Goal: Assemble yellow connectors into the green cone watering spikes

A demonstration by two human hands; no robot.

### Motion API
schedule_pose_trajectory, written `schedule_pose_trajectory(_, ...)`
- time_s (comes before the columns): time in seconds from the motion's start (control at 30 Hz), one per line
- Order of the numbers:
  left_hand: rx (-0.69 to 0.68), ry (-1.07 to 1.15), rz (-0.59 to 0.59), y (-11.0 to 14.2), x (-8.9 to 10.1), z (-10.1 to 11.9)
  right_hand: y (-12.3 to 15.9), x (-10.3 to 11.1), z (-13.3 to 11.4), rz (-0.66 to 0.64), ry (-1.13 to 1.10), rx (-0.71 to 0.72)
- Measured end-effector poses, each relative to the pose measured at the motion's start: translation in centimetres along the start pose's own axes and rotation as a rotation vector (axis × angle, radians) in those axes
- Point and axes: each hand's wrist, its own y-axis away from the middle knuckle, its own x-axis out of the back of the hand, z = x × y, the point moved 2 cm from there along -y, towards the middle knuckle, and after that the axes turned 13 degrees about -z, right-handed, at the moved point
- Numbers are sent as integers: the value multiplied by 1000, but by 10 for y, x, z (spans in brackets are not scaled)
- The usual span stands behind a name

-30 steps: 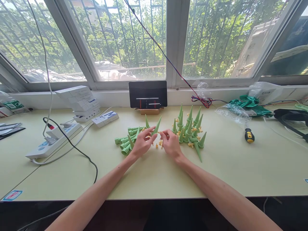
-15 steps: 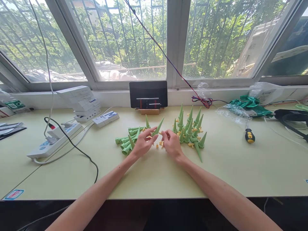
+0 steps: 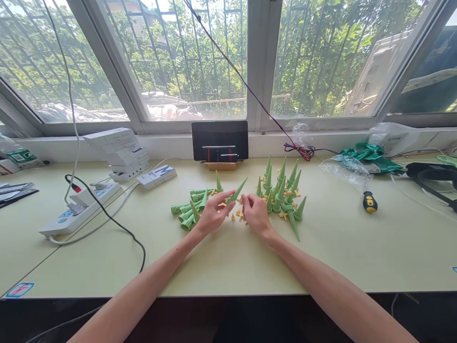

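My left hand is closed on a green plastic spike, its point tilted up and to the right. Facing it, my right hand has its fingers pinched together near small yellow valve pieces; a small yellow piece shows by the fingertips, partly hidden. Left of my left hand lie several green spikes, some on their sides with open round ends, some standing. Beyond my right hand, a cluster of green spikes stands mostly upright, with yellow valves among them. One spike there lies on its side.
A phone leans on a dark tablet at the back. On the left are a power strip, white boxes and cables. A screwdriver and crumpled green plastic lie on the right.
The spike in my left hand has tipped further to the right. My right hand has drawn slightly away from it, still pinched. The piles on both sides look the same.
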Motion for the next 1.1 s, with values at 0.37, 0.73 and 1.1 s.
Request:
schedule_pose_trajectory(0.37, -58, 21, -62, -1, 1, -4, -1, 0, -1, 10, 25, -4)
schedule_pose_trajectory(0.73, -101, 58, -117, -2, 1, -3, -1, 0, -3, -45, -17, -49)
schedule_pose_trajectory(1.1, -34, 49, -20, -2, 0, 6, 0, -3, -3, -27, -16, -14)
